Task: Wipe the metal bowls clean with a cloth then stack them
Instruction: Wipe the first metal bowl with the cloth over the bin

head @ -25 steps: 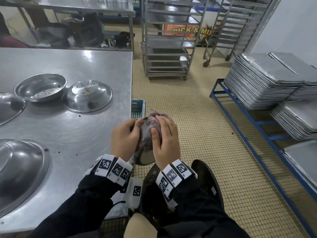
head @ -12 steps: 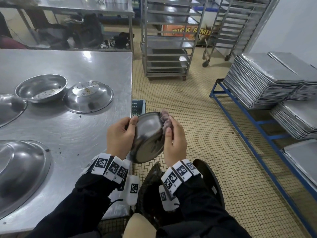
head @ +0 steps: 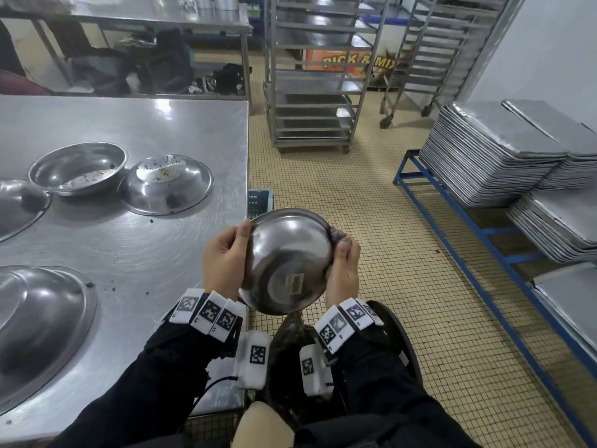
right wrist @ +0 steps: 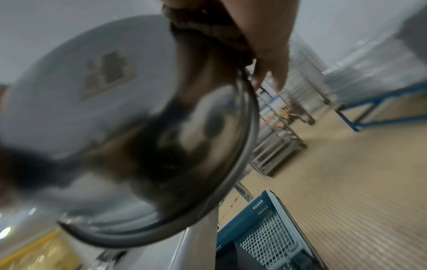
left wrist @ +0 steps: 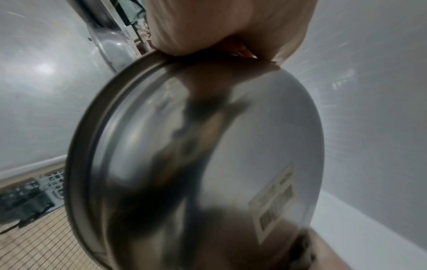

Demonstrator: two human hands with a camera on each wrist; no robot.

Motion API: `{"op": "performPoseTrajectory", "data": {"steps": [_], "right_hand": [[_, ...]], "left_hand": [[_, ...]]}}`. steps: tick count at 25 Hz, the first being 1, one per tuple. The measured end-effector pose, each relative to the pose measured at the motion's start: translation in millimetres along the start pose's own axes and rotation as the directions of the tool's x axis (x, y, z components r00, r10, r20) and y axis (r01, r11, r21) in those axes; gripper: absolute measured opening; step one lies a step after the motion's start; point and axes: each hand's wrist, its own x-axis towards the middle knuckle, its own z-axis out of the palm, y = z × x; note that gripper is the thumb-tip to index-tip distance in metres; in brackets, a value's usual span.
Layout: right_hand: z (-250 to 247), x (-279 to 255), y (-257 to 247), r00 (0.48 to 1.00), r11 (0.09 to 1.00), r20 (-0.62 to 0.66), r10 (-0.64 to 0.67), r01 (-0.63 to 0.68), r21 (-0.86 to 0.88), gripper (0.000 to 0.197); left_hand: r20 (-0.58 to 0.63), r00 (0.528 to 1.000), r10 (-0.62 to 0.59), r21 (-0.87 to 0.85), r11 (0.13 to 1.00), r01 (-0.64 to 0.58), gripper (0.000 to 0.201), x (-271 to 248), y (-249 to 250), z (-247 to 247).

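I hold a small metal bowl (head: 289,261) in the air past the table's right edge, its labelled bottom turned toward me. My left hand (head: 226,258) grips its left rim. My right hand (head: 344,263) holds the right rim with a dark purplish cloth (head: 339,237) bunched at the rim under its fingers. The left wrist view shows the bowl's (left wrist: 208,164) underside and label close up; the right wrist view shows the bowl (right wrist: 138,146) blurred, with the cloth (right wrist: 208,31) against the hand. On the table stand an upright dirty bowl (head: 77,168) and an upturned crumb-speckled bowl (head: 166,184).
The steel table (head: 129,253) also carries large upturned bowls at its left (head: 45,321) (head: 19,205). A blue crate (head: 260,200) sits on the tiled floor by the table. Rolling racks (head: 311,92) stand behind; stacked trays (head: 491,150) lie on a blue frame at right.
The bowl has turned from edge-on to bottom-up toward me. The cloth, which covered the bowl, has slid to the right rim, and both hands have moved apart.
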Motion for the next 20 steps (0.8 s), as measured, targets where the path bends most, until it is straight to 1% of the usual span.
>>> {"op": "performPoseTrajectory", "data": {"steps": [1, 3, 4, 5, 7, 8, 10, 11, 13, 15, 17, 18, 19, 20], "right_hand": [[-4.1, 0.2, 3.9, 0.998, 0.998, 0.000, 0.062, -0.062, 0.006, 0.027], [-10.4, 4.0, 11.5, 0.992, 0.992, -0.009, 0.124, -0.123, 0.029, 0.023], [-12.8, 7.1, 12.3, 0.991, 0.990, -0.014, 0.134, -0.134, 0.044, 0.021], [-15.1, 10.8, 11.9, 0.991, 0.990, -0.020, 0.135, -0.134, 0.043, 0.019], [-20.5, 18.8, 5.2, 0.997, 0.996, -0.002, 0.080, -0.080, -0.047, 0.015], [-23.4, 22.9, 0.4, 0.999, 0.994, 0.028, 0.038, -0.035, -0.106, 0.013], [-26.2, 28.2, -10.5, 0.992, 0.978, 0.124, -0.040, 0.064, -0.199, 0.008], [-25.4, 29.1, -15.6, 0.981, 0.964, 0.184, -0.063, 0.108, -0.242, 0.006], [-20.7, 27.3, -22.0, 0.946, 0.930, 0.301, -0.119, 0.212, -0.299, 0.006], [-13.7, 21.4, -26.0, 0.904, 0.899, 0.382, -0.190, 0.317, -0.302, 0.005], [-6.7, 16.0, -25.4, 0.877, 0.882, 0.409, -0.251, 0.381, -0.277, 0.003], [-3.7, 13.9, -22.1, 0.878, 0.883, 0.399, -0.264, 0.386, -0.267, 0.004], [-2.1, 13.0, -18.2, 0.894, 0.890, 0.368, -0.256, 0.366, -0.270, 0.005], [-1.5, 12.9, -14.8, 0.922, 0.899, 0.306, -0.238, 0.328, -0.288, 0.007]], "left_hand": [[-0.010, 0.999, -0.032, -0.026, 0.999, 0.032, 0.032, -1.2, -1.0, -0.3], [-0.017, 0.997, -0.079, -0.054, 0.995, 0.078, 0.027, -3.3, -5.2, -0.8], [-0.004, 0.996, -0.084, -0.034, 0.996, 0.084, 0.026, -4.4, -9.1, -1.7], [0.026, 0.997, -0.074, 0.023, 0.997, 0.073, 0.024, -5.3, -13.7, -3.0], [0.119, 0.992, -0.042, 0.136, 0.990, 0.026, 0.016, -6.1, -22.1, -6.7], [0.166, 0.985, -0.038, 0.151, 0.988, 0.012, 0.013, -6.1, -24.1, -8.1], [0.243, 0.970, -0.018, 0.181, 0.983, -0.027, 0.018, -5.2, -22.5, -7.0], [0.275, 0.961, -0.001, 0.228, 0.971, -0.064, 0.021, -5.0, -18.5, -4.6], [0.323, 0.945, 0.043, 0.353, 0.921, -0.162, 0.022, -4.2, -12.5, 1.3], [0.327, 0.942, 0.079, 0.434, 0.873, -0.224, 0.021, -3.7, -8.1, 6.8], [0.301, 0.949, 0.090, 0.446, 0.867, -0.224, 0.023, -2.5, -6.6, 8.5], [0.289, 0.954, 0.081, 0.436, 0.876, -0.207, 0.026, -1.4, -7.1, 7.9], [0.282, 0.957, 0.068, 0.421, 0.888, -0.187, 0.029, -1.3, -7.1, 7.4], [0.273, 0.960, 0.058, 0.411, 0.895, -0.171, 0.030, -2.0, -7.6, 6.7]]}}
